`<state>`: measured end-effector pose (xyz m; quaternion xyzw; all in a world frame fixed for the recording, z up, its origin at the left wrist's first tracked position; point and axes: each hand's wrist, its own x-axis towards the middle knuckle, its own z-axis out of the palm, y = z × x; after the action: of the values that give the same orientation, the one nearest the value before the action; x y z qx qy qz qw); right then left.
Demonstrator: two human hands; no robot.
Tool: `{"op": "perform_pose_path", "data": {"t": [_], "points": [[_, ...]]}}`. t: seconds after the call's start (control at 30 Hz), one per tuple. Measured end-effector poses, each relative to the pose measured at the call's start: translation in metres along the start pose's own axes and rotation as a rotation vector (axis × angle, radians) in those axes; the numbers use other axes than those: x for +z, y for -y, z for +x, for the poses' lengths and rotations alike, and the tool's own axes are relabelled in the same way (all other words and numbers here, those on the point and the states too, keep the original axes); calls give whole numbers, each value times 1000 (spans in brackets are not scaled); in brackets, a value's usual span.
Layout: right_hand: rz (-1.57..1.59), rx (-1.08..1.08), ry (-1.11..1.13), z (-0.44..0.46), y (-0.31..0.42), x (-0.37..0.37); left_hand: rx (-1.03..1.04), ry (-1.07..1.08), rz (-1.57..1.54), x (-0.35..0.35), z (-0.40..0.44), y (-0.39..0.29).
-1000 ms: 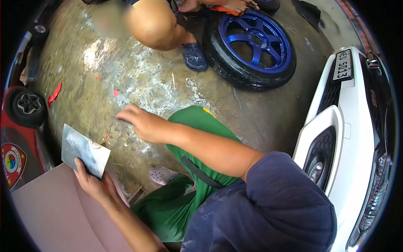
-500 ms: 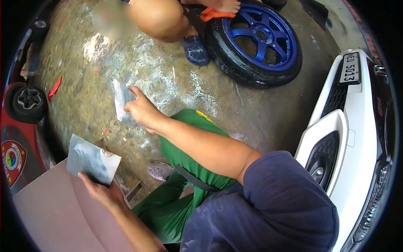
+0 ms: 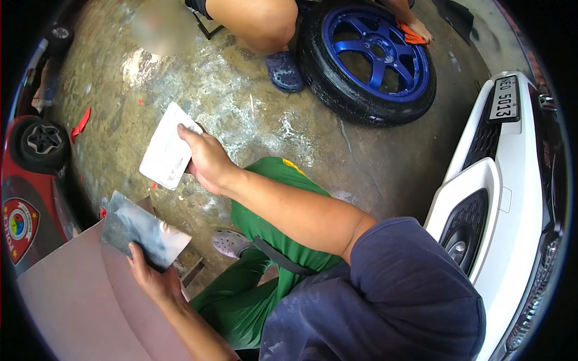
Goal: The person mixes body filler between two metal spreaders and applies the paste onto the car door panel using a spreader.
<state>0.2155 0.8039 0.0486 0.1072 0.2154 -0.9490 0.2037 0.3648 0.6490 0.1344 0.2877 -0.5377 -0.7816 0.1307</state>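
Observation:
My left hand holds a flat grey rectangular plate by its lower edge, thumb on top. Whitish smears cover the plate, and a pale pinkish patch lies at its right end. Up and to the right, my right hand grips a white flat rectangular piece, thumb across its face and fingers hidden behind. Faint grey marks show on the white piece. The two pieces are apart. Beneath my left hand is a pale pink panel.
A blue wheel with a black tyre lies on the stained concrete floor. Beside it a person crouches, an orange cloth in one hand on the rim. A white car bumper stands at right, a red toy-like car at left.
My right hand has turned its piece so the white face shows more. My left hand has shifted slightly right and tilted the plate. The person's cloth has moved right across the wheel.

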Motion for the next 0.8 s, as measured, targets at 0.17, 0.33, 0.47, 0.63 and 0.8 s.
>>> {"op": "perform_pose_path", "data": {"t": [0.17,0.33,0.47,0.63,0.8], "points": [[171,158,180,-14,7,9,-50,168,50,23,-17,12],[-5,253,256,-30,4,19,-83,273,46,33,-25,14],[-135,249,284,-27,32,11,-7,231,66,35,-19,12],[-536,9,0,-34,120,-68,64,145,63,24,-16,3],[-1045,49,-572,-62,240,-200,81,126,91,14,-25,-5]]}}
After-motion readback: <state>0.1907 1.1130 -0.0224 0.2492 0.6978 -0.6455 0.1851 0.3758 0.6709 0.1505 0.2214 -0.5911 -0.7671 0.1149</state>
